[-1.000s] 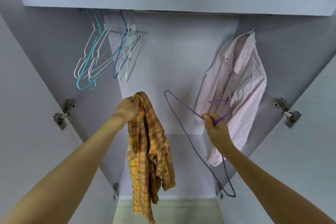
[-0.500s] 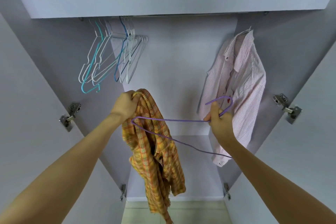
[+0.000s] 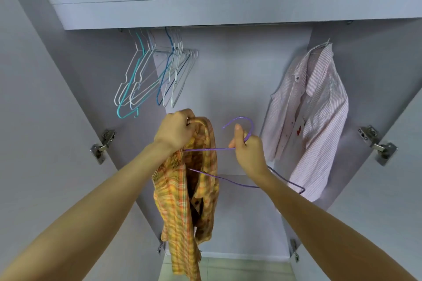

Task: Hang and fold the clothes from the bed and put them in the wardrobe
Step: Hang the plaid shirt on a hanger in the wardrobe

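Observation:
I stand in front of the open wardrobe. My left hand [image 3: 174, 130] grips the collar of an orange and yellow plaid shirt [image 3: 185, 191], which hangs down from it in mid-air. My right hand [image 3: 247, 148] holds a purple wire hanger [image 3: 239, 183] at the base of its hook. The hanger lies roughly level, and its left end goes inside the shirt's neck opening. A pink striped shirt [image 3: 317, 116] hangs on a white hanger at the right end of the rail.
Several empty wire hangers [image 3: 150, 80], white, teal and blue, hang bunched at the left of the rail. A shelf [image 3: 205, 9] runs above the rail. Both wardrobe doors stand open, with metal hinges [image 3: 101, 143] on each side. Pale floor tiles [image 3: 228, 269] show below.
The right hand swung the purple hanger from hanging downward to level and pushed its left end into the plaid shirt's collar. Both hands moved closer together.

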